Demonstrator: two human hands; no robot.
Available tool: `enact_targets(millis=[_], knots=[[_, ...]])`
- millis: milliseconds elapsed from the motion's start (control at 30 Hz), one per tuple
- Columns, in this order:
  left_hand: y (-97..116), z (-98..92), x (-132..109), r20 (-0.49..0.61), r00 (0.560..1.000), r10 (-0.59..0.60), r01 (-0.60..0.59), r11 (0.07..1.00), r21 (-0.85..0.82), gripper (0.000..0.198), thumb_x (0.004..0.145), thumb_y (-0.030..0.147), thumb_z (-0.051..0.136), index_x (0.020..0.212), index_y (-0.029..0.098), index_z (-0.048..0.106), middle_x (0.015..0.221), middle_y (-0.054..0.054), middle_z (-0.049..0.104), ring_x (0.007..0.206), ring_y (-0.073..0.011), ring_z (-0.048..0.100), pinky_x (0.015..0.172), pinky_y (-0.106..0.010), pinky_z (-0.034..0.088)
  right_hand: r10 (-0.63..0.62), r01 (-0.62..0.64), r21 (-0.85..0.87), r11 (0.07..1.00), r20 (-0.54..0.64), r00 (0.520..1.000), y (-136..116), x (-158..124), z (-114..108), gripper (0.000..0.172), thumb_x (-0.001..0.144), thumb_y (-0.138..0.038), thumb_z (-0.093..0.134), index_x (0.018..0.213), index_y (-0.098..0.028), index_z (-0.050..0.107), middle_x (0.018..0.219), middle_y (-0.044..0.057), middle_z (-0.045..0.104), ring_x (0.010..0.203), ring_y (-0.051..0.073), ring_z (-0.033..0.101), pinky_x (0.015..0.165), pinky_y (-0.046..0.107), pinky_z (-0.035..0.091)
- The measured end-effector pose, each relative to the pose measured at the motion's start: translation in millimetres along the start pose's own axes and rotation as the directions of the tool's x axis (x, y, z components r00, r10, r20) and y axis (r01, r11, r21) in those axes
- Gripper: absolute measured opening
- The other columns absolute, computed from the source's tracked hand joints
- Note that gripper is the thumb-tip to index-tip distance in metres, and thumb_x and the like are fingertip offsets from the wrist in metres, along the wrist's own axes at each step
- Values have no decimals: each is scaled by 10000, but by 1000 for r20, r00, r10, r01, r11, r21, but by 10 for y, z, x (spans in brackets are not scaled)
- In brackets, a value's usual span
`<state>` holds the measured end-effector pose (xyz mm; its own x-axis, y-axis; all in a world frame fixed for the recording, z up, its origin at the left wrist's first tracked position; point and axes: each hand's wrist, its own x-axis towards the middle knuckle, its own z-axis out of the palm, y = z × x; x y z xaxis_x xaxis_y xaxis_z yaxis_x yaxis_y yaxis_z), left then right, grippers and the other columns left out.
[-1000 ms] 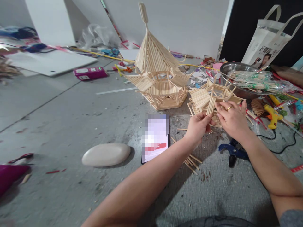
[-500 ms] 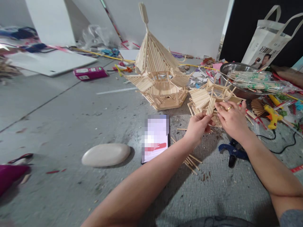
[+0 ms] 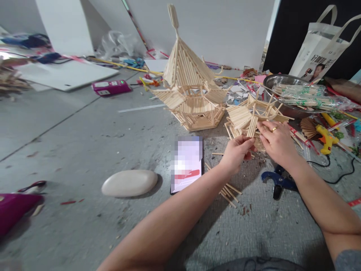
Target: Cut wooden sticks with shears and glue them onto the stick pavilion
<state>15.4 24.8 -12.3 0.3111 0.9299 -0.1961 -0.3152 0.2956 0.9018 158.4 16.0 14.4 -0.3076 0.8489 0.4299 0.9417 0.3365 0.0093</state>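
Observation:
My left hand [image 3: 238, 150] is closed on the lower end of a narrow strip of wooden sticks [image 3: 252, 127], thumb on top. The strip slopes down the near corner of the smaller stick model's roof [image 3: 240, 116]. Just to the right, my right hand [image 3: 278, 141], a ring on one finger, has its fingers stretched toward the strip. Its fingertips rest at the strip's right side, and whatever lies beneath them is hidden. A taller stick pavilion [image 3: 194, 86] with a pointed roof stands behind to the left. Loose wooden sticks [image 3: 229, 194] lie below my left forearm.
A phone [image 3: 186, 165] and a smooth pale stone-like object [image 3: 129, 183] lie left of my arm. Blue cutters [image 3: 278, 180] sit under my right forearm. Rightward are a yellow glue gun [image 3: 327, 139] with its cord and a metal bowl [image 3: 284, 109] of wrapped sticks.
The whole view has shifted slightly, so things appear a little further right. Both hands keep nearly the same place and grip at the strip of sticks.

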Motion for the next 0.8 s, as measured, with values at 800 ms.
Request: enact_targets(millis=[800], knots=[[-31,-208,45,-199,967,157,-89,946,312,503,650,77,459,1147,163,459,990,-58,586,469,-30,487,398,-159,370,52,8,303,953,-190,980,293,-38,176,349,820,-262,413,1098,-124,572,992,126,650,971,255,563,863,434,419]])
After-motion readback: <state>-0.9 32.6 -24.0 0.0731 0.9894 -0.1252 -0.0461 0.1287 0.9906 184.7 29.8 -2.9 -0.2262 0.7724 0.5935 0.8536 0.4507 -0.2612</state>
